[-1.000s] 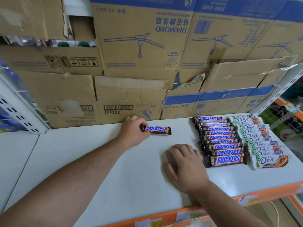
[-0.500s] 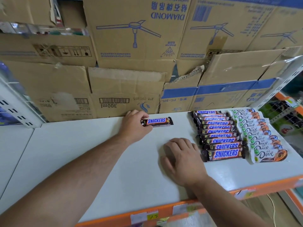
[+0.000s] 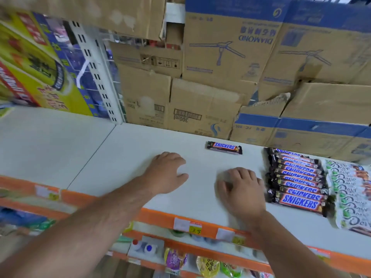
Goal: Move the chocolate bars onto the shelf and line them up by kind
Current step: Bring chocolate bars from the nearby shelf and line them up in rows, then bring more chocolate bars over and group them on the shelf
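Both hands were empty: left hand (image 3: 166, 173) was palm-down with fingers loosely spread, right hand (image 3: 241, 189) lay loosely curled on the white shelf (image 3: 120, 157). Lone brown-wrapped Snickers bar (image 3: 224, 147) lay flat near the back, apart from the overlapped row of Snickers bars (image 3: 297, 181) beside the white-and-green Dove bars (image 3: 349, 193). Probably light, stiff core, slick wrapper. Best pinched across the long sides mid-length, not by the end seals.

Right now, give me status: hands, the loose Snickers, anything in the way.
Both empty: left hand and right hand, resting on the shelf. The lone Snickers bar lies at the back, apart from the Snickers row. Nothing lies between them.
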